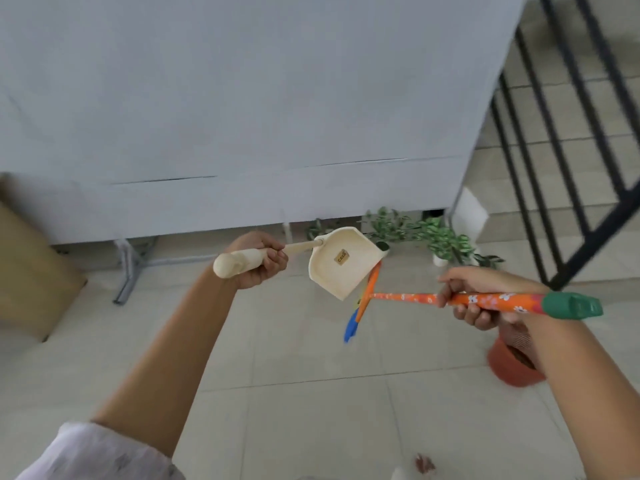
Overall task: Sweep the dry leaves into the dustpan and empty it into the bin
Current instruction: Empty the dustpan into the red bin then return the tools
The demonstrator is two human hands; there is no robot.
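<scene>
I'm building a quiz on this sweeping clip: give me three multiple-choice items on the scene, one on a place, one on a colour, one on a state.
1. Where is the terracotta pot?
A. on the floor below the right forearm
B. beside the left sleeve
C. on the stairs

2. What colour is the broom handle's end cap?
A. yellow
B. green
C. black

3. What is the dustpan doing?
A. lying flat on the floor
B. hanging on the railing
C. held up off the floor

Answers: 1 A, it sits under that forearm. 2 B, green above the orange floral broom handle. 3 C, the left hand grips its handle in mid-air.

Head-worn view, forward and downward
</scene>
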